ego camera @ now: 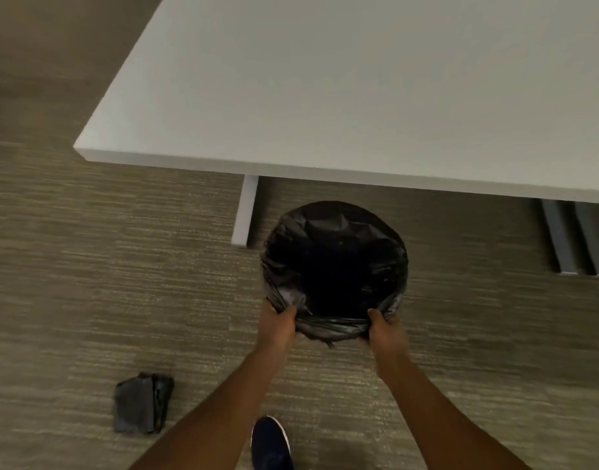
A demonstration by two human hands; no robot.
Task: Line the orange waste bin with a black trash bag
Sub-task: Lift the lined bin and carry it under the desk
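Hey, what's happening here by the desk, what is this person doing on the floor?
A person is fitting a black trash bag over a round bin that stands on the carpet just in front of a white desk. The bag already covers the whole rim, so none of the bin itself shows. The left hand and right hand each grip the bag's gathered edge at the near side. A folded pile of dark bags lies on the carpet to the left, and a dark shoe shows at the bottom.

Black trash bag [335,266] wholly conceals the bin beneath it; table [359,79] runs beyond top and right edges; shoe [271,442] cut off at bottom edge.
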